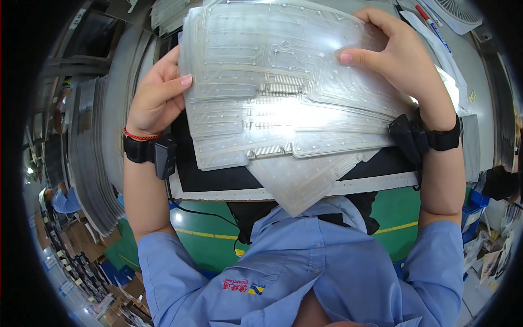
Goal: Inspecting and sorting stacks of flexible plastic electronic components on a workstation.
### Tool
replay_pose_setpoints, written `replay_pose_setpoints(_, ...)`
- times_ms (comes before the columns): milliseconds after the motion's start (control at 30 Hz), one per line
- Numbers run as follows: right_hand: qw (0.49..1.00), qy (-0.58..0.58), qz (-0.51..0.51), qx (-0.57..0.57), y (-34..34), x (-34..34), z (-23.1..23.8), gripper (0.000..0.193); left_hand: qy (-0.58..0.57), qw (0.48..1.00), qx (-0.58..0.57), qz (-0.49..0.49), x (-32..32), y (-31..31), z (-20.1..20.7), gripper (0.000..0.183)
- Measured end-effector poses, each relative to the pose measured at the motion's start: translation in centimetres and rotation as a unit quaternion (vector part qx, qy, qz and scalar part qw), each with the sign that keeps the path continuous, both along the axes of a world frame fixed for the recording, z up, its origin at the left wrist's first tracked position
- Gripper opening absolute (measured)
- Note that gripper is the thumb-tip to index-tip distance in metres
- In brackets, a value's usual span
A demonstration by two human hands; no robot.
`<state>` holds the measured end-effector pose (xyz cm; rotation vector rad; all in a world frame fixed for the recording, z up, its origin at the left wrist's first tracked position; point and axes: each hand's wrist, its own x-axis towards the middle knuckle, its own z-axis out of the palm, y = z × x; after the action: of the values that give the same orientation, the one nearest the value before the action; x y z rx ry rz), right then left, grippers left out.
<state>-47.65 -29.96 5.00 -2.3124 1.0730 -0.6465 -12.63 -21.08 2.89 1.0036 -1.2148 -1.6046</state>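
A fanned stack of clear keyboard membrane sheets (239, 57) with printed circuit lines lies before me, light glaring off its middle. At the stack's left edge, my left hand (160, 95) is closed, thumb on top and fingertips hidden by the sheets. My right hand (395, 57) grips the upper right part, its thumb pressed flat on the top sheet and its fingers bent over the far edge. Beneath the fan, another clear sheet (297, 191) sticks out at an angle past the table's near edge.
A black mat (201, 177) covers part of the white-edged table. Pens (430, 22), papers and a small white fan (455, 11) sit at the far right. More sheets (169, 16) are at the back left. Tall stacks of grey sheets (90, 152) stand on the left.
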Motion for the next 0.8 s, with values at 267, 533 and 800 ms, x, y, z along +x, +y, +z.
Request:
replay_pose_setpoints(267, 0.998, 0.009, -0.057, 0.023, 0.0, -0.3, 1.7, 0.043, 0.018, 0.998, -0.036, 0.039, 0.0, 0.1, -0.2, 0.05)
replay_pose_setpoints(533, 0.996, -0.013, -0.079, 0.039, 0.2, -0.2, 2.7, 0.043, 0.003, 0.997, -0.055, 0.058, -0.4, 0.0, 0.0, 0.046)
replay_pose_setpoints(800, 0.998, -0.052, 0.001, 0.036, -0.6, -0.9, 0.8, 0.042, 0.029, 0.996, -0.068, 0.058, -0.2, -0.6, -0.7, 0.043)
